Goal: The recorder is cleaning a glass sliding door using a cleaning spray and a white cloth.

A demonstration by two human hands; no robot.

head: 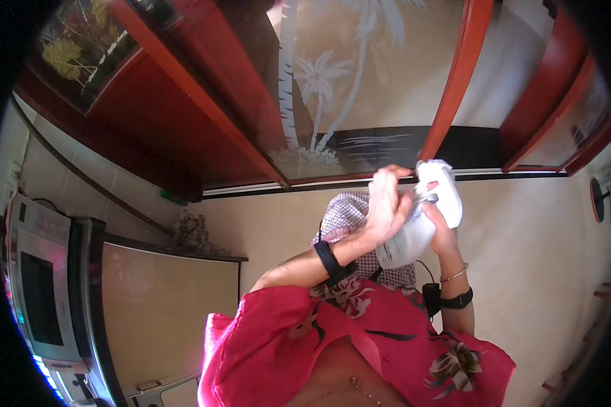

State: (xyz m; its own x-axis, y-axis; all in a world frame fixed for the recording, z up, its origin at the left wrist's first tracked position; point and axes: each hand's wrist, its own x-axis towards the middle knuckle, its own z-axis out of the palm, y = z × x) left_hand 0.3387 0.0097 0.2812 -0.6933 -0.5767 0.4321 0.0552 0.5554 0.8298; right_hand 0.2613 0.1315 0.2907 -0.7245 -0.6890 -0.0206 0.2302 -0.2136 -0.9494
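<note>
In front of my torso, a translucent whitish bottle [406,243] is tilted, its base toward my body and its top toward the door. My right hand [442,226] grips it near the top, thumb across a small grey part. A crumpled-looking white item [444,191], cloth or plastic, is bunched in the same hand against the bottle's top. My left hand [387,206] is raised along the bottle's left side, fingers bent toward its top. Whether the left fingers grip the bottle or only touch it, I cannot tell.
Red-framed glass doors [455,86] with an etched palm pattern stand ahead, above a floor track [326,182]. To the left are a microwave oven [43,290] and a tan-topped cabinet or table [170,305]. A round dark object [596,200] is at the right wall. Pale floor [514,254] extends right.
</note>
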